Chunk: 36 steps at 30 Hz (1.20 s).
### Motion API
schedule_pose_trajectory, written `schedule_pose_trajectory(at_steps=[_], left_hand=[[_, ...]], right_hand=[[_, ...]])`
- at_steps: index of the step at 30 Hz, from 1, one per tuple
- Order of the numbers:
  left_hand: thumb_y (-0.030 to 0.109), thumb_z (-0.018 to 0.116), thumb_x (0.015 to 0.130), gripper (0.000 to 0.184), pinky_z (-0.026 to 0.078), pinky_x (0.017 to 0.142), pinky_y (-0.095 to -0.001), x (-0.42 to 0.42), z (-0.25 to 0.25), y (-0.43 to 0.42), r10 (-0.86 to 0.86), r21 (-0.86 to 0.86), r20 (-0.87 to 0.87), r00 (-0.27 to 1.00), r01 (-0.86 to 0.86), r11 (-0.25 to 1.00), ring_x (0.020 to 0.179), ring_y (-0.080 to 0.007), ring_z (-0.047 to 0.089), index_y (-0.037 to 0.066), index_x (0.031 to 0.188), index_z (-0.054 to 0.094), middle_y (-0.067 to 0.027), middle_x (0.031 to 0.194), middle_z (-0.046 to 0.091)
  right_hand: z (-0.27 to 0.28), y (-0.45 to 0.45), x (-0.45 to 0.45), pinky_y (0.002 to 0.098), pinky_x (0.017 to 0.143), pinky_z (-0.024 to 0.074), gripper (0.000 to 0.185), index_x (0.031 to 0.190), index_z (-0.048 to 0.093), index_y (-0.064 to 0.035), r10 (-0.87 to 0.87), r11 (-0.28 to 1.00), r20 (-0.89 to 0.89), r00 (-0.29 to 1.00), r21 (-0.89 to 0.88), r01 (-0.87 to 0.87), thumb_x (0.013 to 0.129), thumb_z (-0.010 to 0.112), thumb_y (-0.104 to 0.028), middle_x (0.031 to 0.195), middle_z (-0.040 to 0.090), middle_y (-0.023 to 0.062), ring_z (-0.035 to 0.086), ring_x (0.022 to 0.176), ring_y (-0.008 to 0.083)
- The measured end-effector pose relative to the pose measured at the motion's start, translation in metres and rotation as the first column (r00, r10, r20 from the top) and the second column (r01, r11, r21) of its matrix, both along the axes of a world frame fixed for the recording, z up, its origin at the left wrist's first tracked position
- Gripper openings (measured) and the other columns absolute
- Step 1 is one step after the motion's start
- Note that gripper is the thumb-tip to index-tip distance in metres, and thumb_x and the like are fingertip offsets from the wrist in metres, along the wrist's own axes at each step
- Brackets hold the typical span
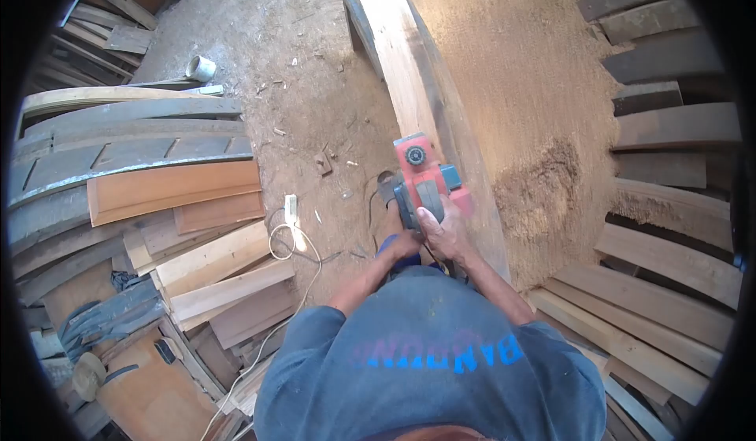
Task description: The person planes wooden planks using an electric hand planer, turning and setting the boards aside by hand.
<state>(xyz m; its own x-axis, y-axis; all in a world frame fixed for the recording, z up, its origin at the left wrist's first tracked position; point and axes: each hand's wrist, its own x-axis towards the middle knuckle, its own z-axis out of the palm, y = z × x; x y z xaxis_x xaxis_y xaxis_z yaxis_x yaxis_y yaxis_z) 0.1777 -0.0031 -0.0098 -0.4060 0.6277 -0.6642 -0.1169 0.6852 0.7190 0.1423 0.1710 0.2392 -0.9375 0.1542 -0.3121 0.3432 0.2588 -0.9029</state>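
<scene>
A red electric planer (421,177) with a black front knob sits on a long wooden board (413,102), near the board's close end. My right hand (446,232) is wrapped round the planer's dark rear handle, its thumb lying along the top. Just left of it, my left hand (405,244) is closed, low behind the planer and close to my body. What its fingers hold, if anything, is hidden. A dark cord runs down behind the planer between my hands. The board rests on a long bench (468,138) that stretches away from me.
Stacked planks (213,264) and brown panels (177,189) lie to the left. More boards (669,260) line the right side. A white power strip (291,211) with a pale cable lies on the dirt floor. Sawdust (543,189) covers the ground right of the bench. A white tin (201,68) stands farther back.
</scene>
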Motion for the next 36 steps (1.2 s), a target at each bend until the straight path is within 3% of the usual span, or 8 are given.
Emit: schedule_pose_trajectory(at_steps=[2, 4, 7, 13, 22, 25, 28, 36], left_hand=[[0.013, 0.056, 0.096, 0.047, 0.048, 0.106, -0.0437, 0.019, -0.016, 0.012, -0.118, 0.164, -0.012, 0.993, 0.119, 0.979, 0.122, -0.0320, 0.062, 0.006, 0.142, 0.055, -0.0179, 0.118, 0.072], [0.009, 0.057, 0.090, 0.032, 0.051, 0.091, -0.0365, 0.004, 0.035, 0.024, -0.189, 0.585, 0.278, 0.942, -0.010, 0.811, 0.099, -0.0241, 0.064, 0.003, 0.121, 0.064, -0.0109, 0.103, 0.070], [0.016, 0.065, 0.088, 0.030, 0.051, 0.086, -0.0367, -0.017, 0.072, 0.016, -0.003, 0.294, 0.239, 0.971, -0.070, 0.953, 0.093, -0.0244, 0.064, 0.001, 0.113, 0.065, -0.0123, 0.096, 0.068], [0.024, 0.068, 0.089, 0.035, 0.054, 0.088, -0.0411, -0.056, 0.008, -0.025, 0.410, 0.112, -0.223, 0.884, -0.395, 0.912, 0.101, -0.0350, 0.070, 0.000, 0.115, 0.064, -0.0220, 0.103, 0.071], [0.024, 0.068, 0.093, 0.032, 0.054, 0.082, -0.0427, -0.169, 0.048, -0.024, 0.661, 0.117, -0.161, 0.733, -0.651, 0.750, 0.089, -0.0337, 0.069, 0.001, 0.115, 0.062, -0.0199, 0.095, 0.070], [0.024, 0.067, 0.094, 0.031, 0.053, 0.080, -0.0428, -0.186, 0.075, -0.017, 0.555, -0.112, -0.122, 0.823, -0.567, 0.816, 0.087, -0.0316, 0.069, 0.001, 0.113, 0.062, -0.0202, 0.092, 0.069], [0.027, 0.066, 0.094, 0.031, 0.052, 0.078, -0.0439, -0.154, 0.035, -0.019, 0.655, 0.096, -0.132, 0.744, -0.648, 0.756, 0.084, -0.0320, 0.067, 0.001, 0.110, 0.062, -0.0210, 0.089, 0.067], [0.025, 0.067, 0.093, 0.025, 0.050, 0.072, -0.0382, -0.082, 0.005, -0.054, 0.422, -0.177, -0.054, 0.905, -0.424, 0.888, 0.076, -0.0189, 0.061, 0.003, 0.103, 0.063, -0.0085, 0.080, 0.064]], right_hand=[[-0.006, -0.006, -0.042, 0.0420, 0.079, 0.0529, 0.044, 0.108, 0.063, 0.0047, -0.007, 1.000, -0.055, 0.998, 0.008, 0.008, 0.098, 0.064, -0.039, 0.091, 0.069, 0.0210, 0.069, 0.087, 0.0297], [-0.012, -0.009, -0.095, 0.0417, 0.078, 0.0530, 0.046, 0.107, 0.063, 0.0049, -0.025, 0.999, -0.163, 0.986, -0.025, 0.021, 0.098, 0.064, -0.041, 0.089, 0.068, 0.0200, 0.068, 0.084, 0.0286], [-0.008, -0.012, -0.181, 0.0381, 0.061, 0.0498, 0.034, 0.094, 0.062, -0.0005, -0.076, 0.997, -0.175, 0.982, -0.004, 0.077, 0.103, 0.060, -0.033, 0.073, 0.061, 0.0065, 0.061, 0.067, 0.0165], [-0.004, 0.007, -0.354, 0.0287, 0.051, 0.0472, 0.042, 0.085, 0.064, -0.0051, -0.062, 0.989, -0.156, 0.986, -0.143, 0.039, 0.105, 0.058, -0.041, 0.065, 0.058, -0.0006, 0.056, 0.055, 0.0094], [-0.021, 0.051, -0.597, 0.0267, 0.053, 0.0484, 0.038, 0.097, 0.069, -0.0108, -0.013, 0.996, -0.108, 0.994, -0.084, 0.003, 0.103, 0.059, -0.047, 0.074, 0.060, -0.0019, 0.056, 0.060, 0.0080], [-0.020, 0.050, -0.596, 0.0269, 0.053, 0.0492, 0.038, 0.097, 0.068, -0.0121, -0.052, 0.973, -0.123, 0.991, -0.229, 0.022, 0.100, 0.063, -0.050, 0.074, 0.061, -0.0020, 0.058, 0.059, 0.0086], [-0.019, 0.050, -0.581, 0.0269, 0.053, 0.0496, 0.040, 0.096, 0.068, -0.0112, -0.049, 0.955, -0.124, 0.991, -0.296, 0.010, 0.098, 0.067, -0.052, 0.074, 0.061, -0.0021, 0.059, 0.059, 0.0092], [-0.002, 0.042, -0.393, 0.0281, 0.057, 0.0495, 0.050, 0.093, 0.069, -0.0007, -0.017, 0.974, -0.026, 1.000, -0.228, 0.011, 0.099, 0.064, -0.050, 0.076, 0.065, 0.0049, 0.061, 0.066, 0.0114]])
